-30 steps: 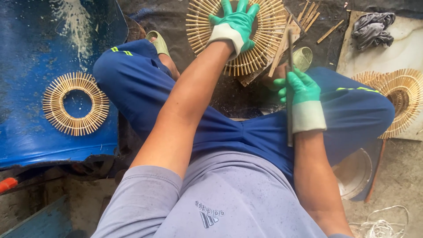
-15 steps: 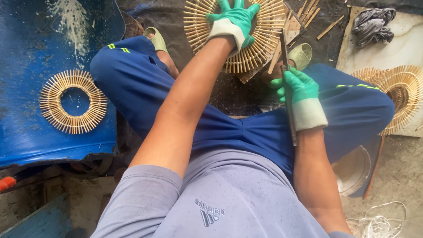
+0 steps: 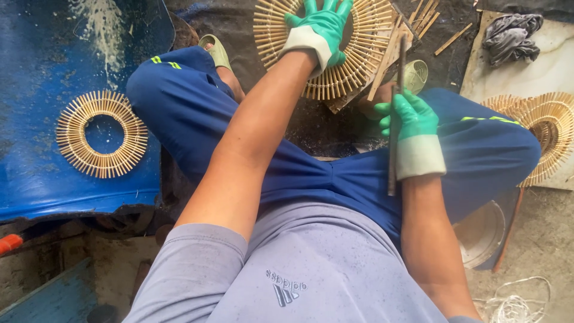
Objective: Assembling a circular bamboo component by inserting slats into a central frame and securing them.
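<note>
Item: bamboo-stick ring (image 3: 359, 60), on the dark ground between the feet, at the picture's top edge.
Left hand (image 3: 317, 30): green glove, fingers spread flat on the ring, pinning it.
Right hand (image 3: 412, 128): green glove, fist clamped on a long dark blade (image 3: 396, 119), held upright beside the ring's right rim.
Nearby: 1 finished ring (image 3: 101, 142) on the blue sheet (image 3: 36, 90); 1 more ring (image 3: 547, 131) at right.
Risk, as judged: blade could slip toward the pinning fingers; thin sticks may split.

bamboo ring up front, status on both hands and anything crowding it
Left hand pressed flat on bamboo stick ring. Right hand in closed grip on long dark rod. Loose sticks crowd the ring's right edge.
</note>
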